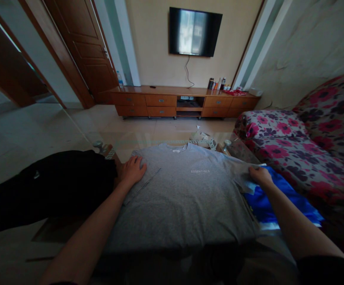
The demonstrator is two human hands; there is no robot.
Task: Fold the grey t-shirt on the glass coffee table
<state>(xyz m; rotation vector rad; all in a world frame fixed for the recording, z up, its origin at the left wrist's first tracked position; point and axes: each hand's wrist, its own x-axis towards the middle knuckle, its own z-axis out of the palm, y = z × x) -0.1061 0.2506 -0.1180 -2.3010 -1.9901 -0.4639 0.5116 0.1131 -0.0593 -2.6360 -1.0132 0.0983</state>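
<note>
A grey T-shirt with small "ESSENTIALS" lettering lies spread front up on a glass table, its collar pointing away from me. My left hand rests on the shirt at the left shoulder, palm down, fingers lying on the cloth and slightly bent. Near it, the left sleeve looks folded in over the body. At the other side, my right hand pinches the end of the right sleeve, which is stretched outward. Beneath that sleeve and my right forearm is a blue garment.
Black clothing lies left of the shirt. A flower-patterned sofa stands to the right. Past the glass table is a low wooden cabinet holding bottles and cans, below a wall-mounted television.
</note>
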